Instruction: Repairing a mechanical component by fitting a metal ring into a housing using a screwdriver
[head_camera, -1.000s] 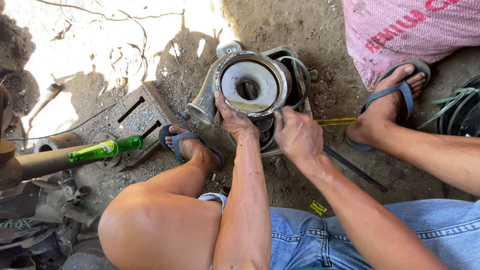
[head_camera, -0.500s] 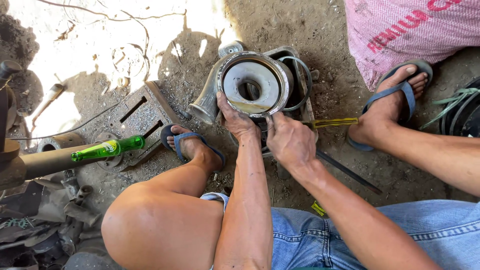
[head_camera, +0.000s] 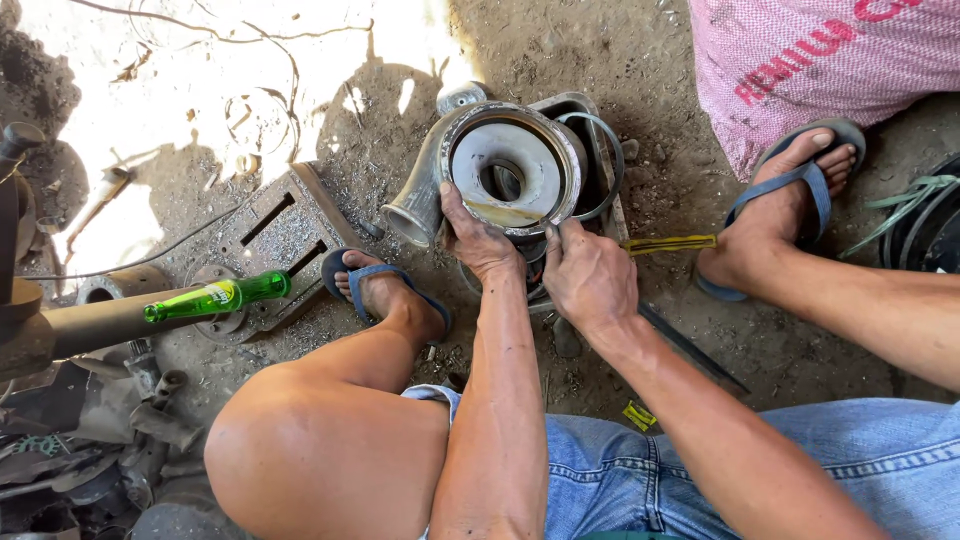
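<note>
left hand (head_camera: 478, 238) gripped the near rim of a round metal housing (head_camera: 505, 165) lying on the dirt between the feet, right hand (head_camera: 588, 275) closed around a yellow-handled screwdriver (head_camera: 668, 244) beside it, green bottle (head_camera: 217, 297) lay well apart

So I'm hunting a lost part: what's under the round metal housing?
The housing sits on a rectangular metal tray with hoses. Both hands cover its near edge; directly beneath is hidden.

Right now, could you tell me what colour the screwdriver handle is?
Yellow: the screwdriver handle shows best in the head view.
</note>
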